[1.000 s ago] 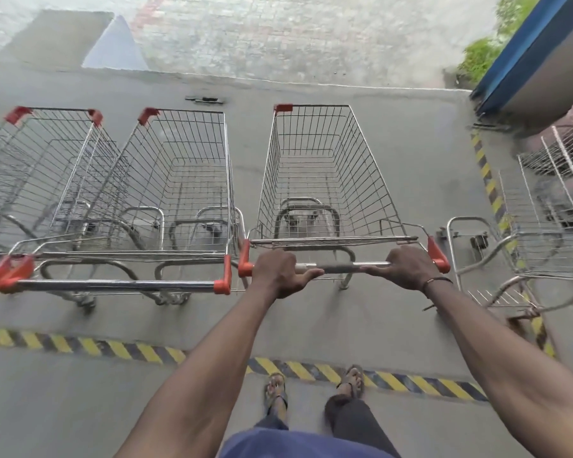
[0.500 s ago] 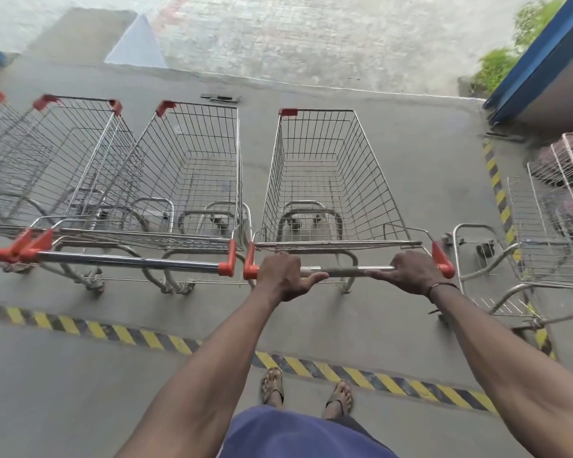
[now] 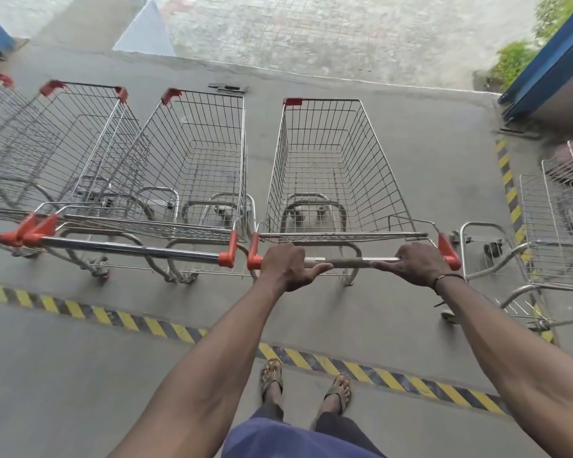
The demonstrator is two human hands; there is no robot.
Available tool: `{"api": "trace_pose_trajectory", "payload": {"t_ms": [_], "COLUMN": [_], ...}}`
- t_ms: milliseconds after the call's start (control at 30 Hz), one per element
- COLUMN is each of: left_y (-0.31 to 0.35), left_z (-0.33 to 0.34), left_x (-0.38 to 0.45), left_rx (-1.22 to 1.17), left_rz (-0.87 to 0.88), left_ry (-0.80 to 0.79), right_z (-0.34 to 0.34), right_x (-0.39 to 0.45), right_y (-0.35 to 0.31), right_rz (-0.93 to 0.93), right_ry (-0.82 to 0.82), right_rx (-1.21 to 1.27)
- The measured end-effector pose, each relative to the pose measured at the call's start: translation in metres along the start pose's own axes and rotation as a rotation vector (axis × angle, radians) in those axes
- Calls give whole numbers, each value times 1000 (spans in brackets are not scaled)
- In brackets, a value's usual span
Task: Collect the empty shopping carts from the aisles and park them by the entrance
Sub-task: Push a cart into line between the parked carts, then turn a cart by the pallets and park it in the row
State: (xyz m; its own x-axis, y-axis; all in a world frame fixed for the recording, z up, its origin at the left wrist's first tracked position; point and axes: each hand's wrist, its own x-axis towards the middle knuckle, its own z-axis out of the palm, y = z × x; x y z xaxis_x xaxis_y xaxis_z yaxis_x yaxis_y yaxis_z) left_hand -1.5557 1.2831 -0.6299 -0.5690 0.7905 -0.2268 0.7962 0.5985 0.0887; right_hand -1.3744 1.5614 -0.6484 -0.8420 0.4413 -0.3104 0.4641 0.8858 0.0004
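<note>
Both grips — the left hand [image 3: 286, 267] and the right hand [image 3: 417, 264] — are curled round the metal push bar [image 3: 348, 261] of the empty silver wire shopping cart [image 3: 334, 170], whose basket stretches ahead of them over the grey concrete floor [image 3: 444, 166]. Just left of the left grip stands a parked row of red-cornered wire carts [image 3: 186, 166], and behind both grips runs a yellow-and-black striped floor line [image 3: 129, 322].

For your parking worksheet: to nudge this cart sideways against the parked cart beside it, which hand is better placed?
Probably the right hand: it grips the handle at the end far from the parked cart, so it can push across. The left hand sits beside the gap.
</note>
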Motion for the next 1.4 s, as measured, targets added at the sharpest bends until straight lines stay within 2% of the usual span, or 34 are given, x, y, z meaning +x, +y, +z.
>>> {"api": "trace_pose_trajectory", "payload": {"t_ms": [367,500,600,700,767,833,1033,1233,1400], "left_y": [-7,-8,-8,6,32,68,184,323,454], "left_z": [1,0,-1,-7,-18,-33,-47,-47,-52], "left_x": [3,6,7,13,22,28,32,28,25], "left_rx": [-32,-99,-199,-250,-284,-327,-407,-474,-497], "left_rz": [31,3,11,85,175,259,429,563,710], "left_ry": [7,-44,-70,90,183,207,199,174,153], "right_z": [0,-6,-13,-20,-24,-27,-27,-14,-3], "right_x": [-2,-12,-30,-54,-76,-104,-195,-294,-369], "right_y": [-6,-7,-7,2,18,38,103,209,294], "right_rz": [27,36,33,70,106,160,345,504,605], "right_ry": [7,-5,122,296,288,291,336,402,391], "right_rx": [28,150,270,273,289,306,324,349,342]}}
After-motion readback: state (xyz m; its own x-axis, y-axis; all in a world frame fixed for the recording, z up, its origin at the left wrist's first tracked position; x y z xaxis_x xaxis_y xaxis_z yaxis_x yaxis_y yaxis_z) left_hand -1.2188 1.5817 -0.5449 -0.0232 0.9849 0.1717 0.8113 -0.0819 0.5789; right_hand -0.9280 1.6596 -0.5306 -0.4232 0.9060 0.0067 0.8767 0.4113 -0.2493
